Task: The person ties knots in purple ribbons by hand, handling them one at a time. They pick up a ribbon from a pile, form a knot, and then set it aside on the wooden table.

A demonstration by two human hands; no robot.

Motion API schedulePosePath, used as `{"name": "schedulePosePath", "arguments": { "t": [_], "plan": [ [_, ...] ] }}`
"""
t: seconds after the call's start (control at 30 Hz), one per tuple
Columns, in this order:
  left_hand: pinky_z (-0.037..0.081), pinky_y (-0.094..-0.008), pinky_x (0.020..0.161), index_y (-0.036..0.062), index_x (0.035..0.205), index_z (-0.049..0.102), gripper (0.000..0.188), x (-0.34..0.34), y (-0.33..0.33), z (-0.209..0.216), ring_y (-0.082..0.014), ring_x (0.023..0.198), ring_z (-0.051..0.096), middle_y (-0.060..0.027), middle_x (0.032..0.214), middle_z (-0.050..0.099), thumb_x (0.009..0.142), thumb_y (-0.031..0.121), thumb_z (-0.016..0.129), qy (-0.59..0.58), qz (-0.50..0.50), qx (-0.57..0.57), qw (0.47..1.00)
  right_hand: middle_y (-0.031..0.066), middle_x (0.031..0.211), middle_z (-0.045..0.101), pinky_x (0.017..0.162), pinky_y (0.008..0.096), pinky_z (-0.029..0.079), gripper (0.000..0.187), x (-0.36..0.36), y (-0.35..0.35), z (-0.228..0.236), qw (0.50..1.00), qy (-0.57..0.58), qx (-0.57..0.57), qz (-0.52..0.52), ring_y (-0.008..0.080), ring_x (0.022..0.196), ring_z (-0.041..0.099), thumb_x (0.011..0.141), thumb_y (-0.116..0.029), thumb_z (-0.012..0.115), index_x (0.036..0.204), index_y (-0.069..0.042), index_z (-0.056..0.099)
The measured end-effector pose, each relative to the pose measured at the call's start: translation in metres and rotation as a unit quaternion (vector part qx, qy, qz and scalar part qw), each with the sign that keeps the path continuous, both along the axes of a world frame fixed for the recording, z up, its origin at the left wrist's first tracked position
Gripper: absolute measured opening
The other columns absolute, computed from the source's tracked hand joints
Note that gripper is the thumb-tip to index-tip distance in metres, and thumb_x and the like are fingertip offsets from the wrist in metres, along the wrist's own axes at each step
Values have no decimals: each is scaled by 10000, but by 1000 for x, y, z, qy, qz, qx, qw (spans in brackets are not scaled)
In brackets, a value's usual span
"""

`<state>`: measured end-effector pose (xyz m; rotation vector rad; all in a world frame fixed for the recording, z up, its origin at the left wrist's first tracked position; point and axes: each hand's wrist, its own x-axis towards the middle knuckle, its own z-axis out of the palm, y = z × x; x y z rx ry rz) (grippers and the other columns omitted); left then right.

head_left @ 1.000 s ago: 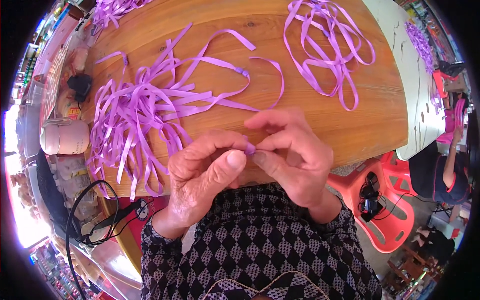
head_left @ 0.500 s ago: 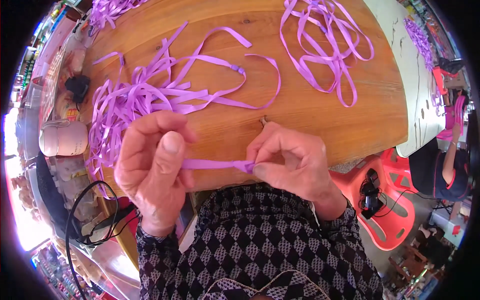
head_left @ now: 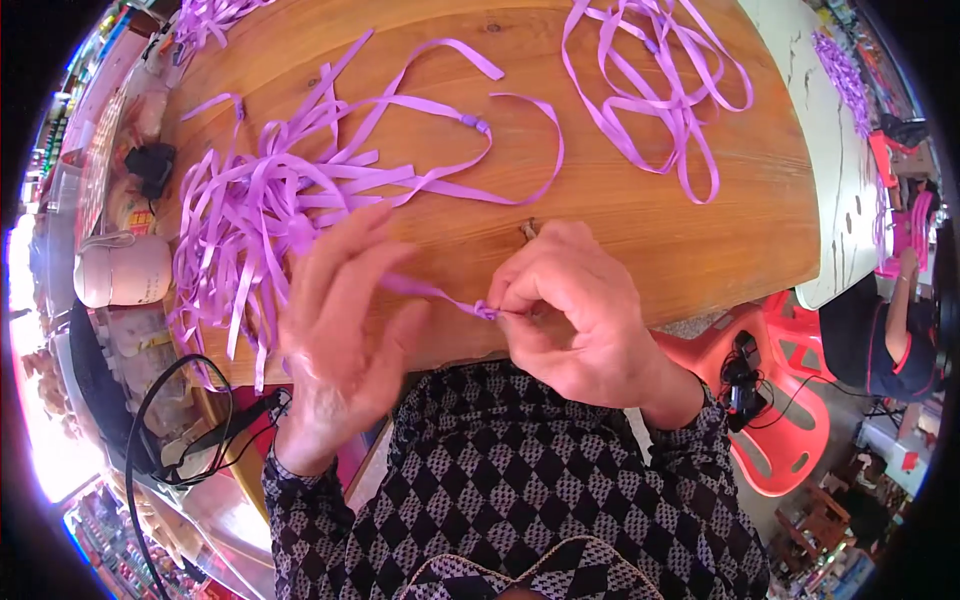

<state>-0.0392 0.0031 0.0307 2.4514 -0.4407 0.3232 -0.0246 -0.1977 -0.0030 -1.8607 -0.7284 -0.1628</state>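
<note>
Pinching purple ribbon (head_left: 430, 290) | right hand (head_left: 592, 312) | long axis leftward, slightly away

The worktop (head_left: 735, 225) is evenly lit; the left side is partly burnt out by glare, the left hand (head_left: 345, 325) is blurred, outer edges are bent.

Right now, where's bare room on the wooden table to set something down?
Best: wooden table, right side, between right hand, ribbon loops and white surface. Second: far middle, between the loops and loose strands of the ribbon pile. Crowded: left, under the pile; near middle, where the left hand hovers and the right pinches a knotted ribbon.
</note>
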Motion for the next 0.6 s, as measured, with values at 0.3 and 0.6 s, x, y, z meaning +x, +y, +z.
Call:
{"name": "schedulePosePath", "arguments": {
  "t": [0.3, 0.6],
  "plan": [
    [446, -287, 853, -48, 1112, 498, 426, 3, -17, -4, -171, 974, 551, -102, 1074, 550, 723, -49, 671, 210, -126, -336, 909, 35, 746, 562, 584, 323, 337, 272, 4, 7, 13, 989, -130, -61, -38, 217, 597, 469, 521, 93, 615, 719, -55, 501],
    [471, -254, 819, -50, 1091, 503, 377, 7, -24, 4, -135, 951, 555, -77, 1020, 563, 744, -66, 649, 450, -71, -541, 707, 41, 756, 566, 569, 317, 342, 285, 8, 3, 15, 982, -179, -47, -41, 213, 607, 473, 503, 106, 608, 722, -42, 504]
  ]
}}
